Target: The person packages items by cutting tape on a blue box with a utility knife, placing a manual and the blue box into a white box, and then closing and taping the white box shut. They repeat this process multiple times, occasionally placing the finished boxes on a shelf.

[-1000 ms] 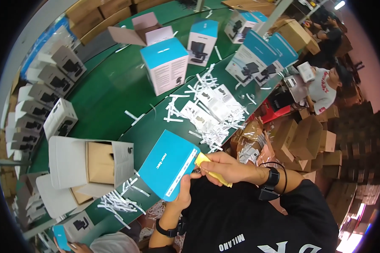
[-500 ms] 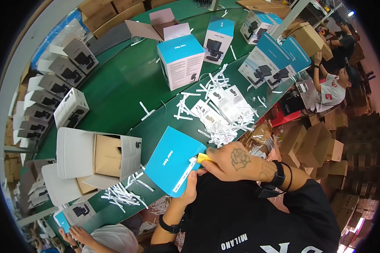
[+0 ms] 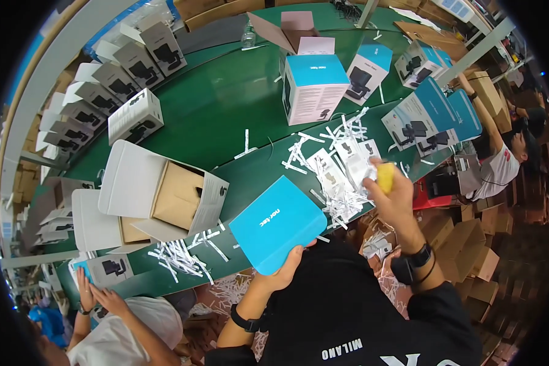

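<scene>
My left hand (image 3: 279, 273) is closed on the near edge of a box (image 3: 276, 221) with a plain blue top, thumb lying on the blue face. Out to the right, my right hand (image 3: 398, 198) pinches a small yellow object (image 3: 385, 177), slightly blurred, its exact kind unclear. Something white shows by those fingertips; I cannot tell whether it is held. Beneath and beside that hand lies a heap of white paper strips (image 3: 343, 207) with several printed white sheets or packets (image 3: 330, 177) on it.
An open white box (image 3: 128, 180) with a brown cardboard insert stands left on the green table (image 3: 219, 110). Product boxes (image 3: 143, 67) line the far left; blue-topped boxes (image 3: 316, 91) stand beyond the strips. Co-workers are at lower left (image 3: 128, 329) and far right (image 3: 497, 161).
My right hand has moved from the box's right edge, with the yellow object, over to the paper heap. A white strip with dark marks no longer shows on the blue face.
</scene>
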### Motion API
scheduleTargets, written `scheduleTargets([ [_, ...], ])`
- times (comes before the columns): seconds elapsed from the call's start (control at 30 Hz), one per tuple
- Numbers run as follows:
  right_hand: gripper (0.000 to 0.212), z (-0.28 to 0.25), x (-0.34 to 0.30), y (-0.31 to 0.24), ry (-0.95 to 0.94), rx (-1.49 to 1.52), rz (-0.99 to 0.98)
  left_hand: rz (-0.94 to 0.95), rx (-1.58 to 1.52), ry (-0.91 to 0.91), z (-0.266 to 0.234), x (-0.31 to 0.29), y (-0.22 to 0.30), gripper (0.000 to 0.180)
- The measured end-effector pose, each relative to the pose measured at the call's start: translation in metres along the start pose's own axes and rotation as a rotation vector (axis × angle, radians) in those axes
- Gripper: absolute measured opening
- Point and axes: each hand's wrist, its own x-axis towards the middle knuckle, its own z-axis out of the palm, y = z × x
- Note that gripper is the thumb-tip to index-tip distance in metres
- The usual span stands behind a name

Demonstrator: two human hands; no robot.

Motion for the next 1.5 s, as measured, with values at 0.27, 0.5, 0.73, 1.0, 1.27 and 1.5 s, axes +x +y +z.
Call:
scheduleTargets([
  [0.27,0.072,0.031,-0.001,-0.012,-0.755,0.036,-0.432,-0.04,-0.047,-0.001,-0.01,-0.01,0.004,0.026],
  [0.5,0.055,0.058,0.001,0.012,-0.81,0.119,-0.471,-0.45,-0.354,0.01,0.004,-0.028,0.025,0.03],
  [0.73,0.04,0.072,-0.001,0.021,-0.516,0.025,-0.837,0.049,0.595,0.098,-0.017,-0.076,0.028,0.041],
  [1.0,0.039,0.08,-0.014,0.026,-0.461,0.059,-0.827,0.392,1.056,0.563,-0.026,-0.048,0.007,0.074],
  [1.27,0.039,0.08,-0.016,0.042,-0.494,0.034,-0.829,0.047,0.668,0.365,-0.05,-0.022,0.005,0.091],
  [1.5,0.049,0.077,-0.025,0.046,-0.464,0.05,-0.824,-0.079,0.34,0.367,-0.044,-0.029,-0.009,0.086],
])
